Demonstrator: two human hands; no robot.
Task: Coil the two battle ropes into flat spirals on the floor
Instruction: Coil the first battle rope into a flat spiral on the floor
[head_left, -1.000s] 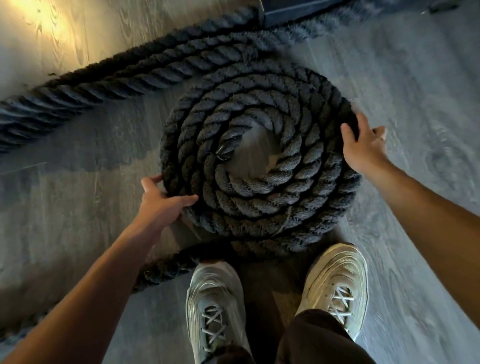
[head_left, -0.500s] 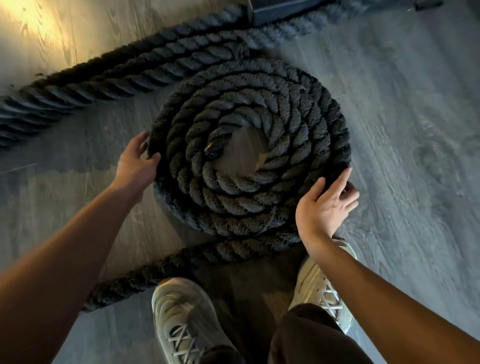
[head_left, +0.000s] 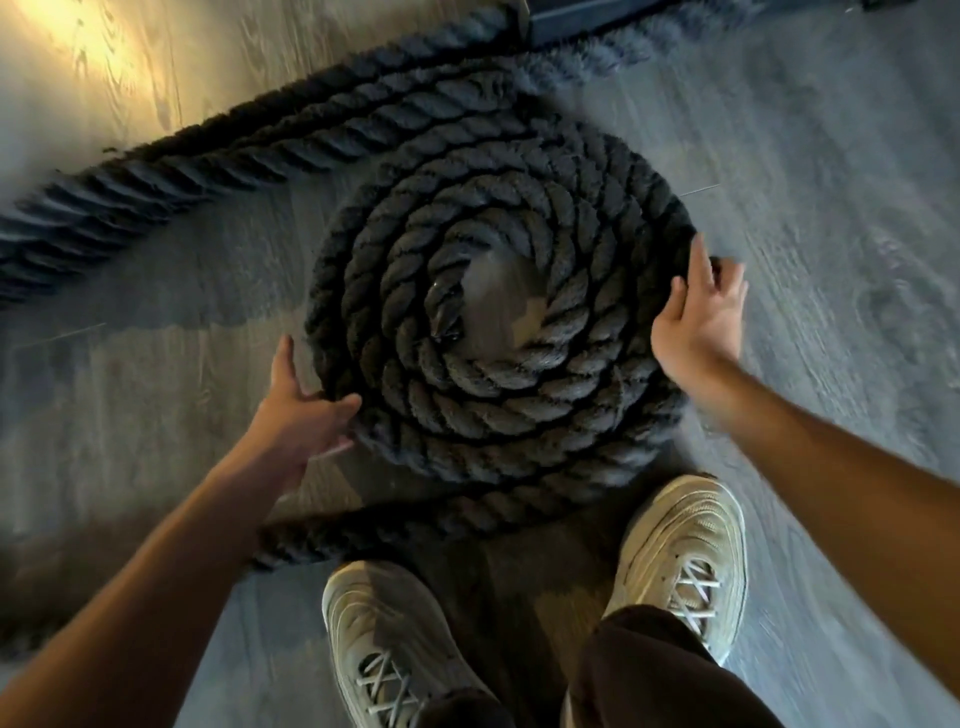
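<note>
A thick black battle rope lies in a flat spiral coil (head_left: 498, 415) on the grey wood floor, its taped end at the centre. Its loose tail (head_left: 415, 525) runs from the coil's near edge off to the lower left. My left hand (head_left: 298, 415) touches the coil's lower left edge with spread fingers. My right hand (head_left: 698, 317) presses its fingers against the coil's right edge. Neither hand is curled round the rope. Two straight runs of black rope (head_left: 234, 156) lie side by side behind the coil, from the far left toward the top centre.
My two pale sneakers (head_left: 395, 644) (head_left: 685, 551) stand just in front of the coil, the tail close to their toes. A dark box-like object (head_left: 587, 18) sits at the top edge where the straight ropes lead. Bare floor (head_left: 831, 182) spreads right of the coil.
My left hand slid down from the coil's left side to its lower left edge. My right hand moved up from the lower right edge to the right side. The coil looks turned a little.
</note>
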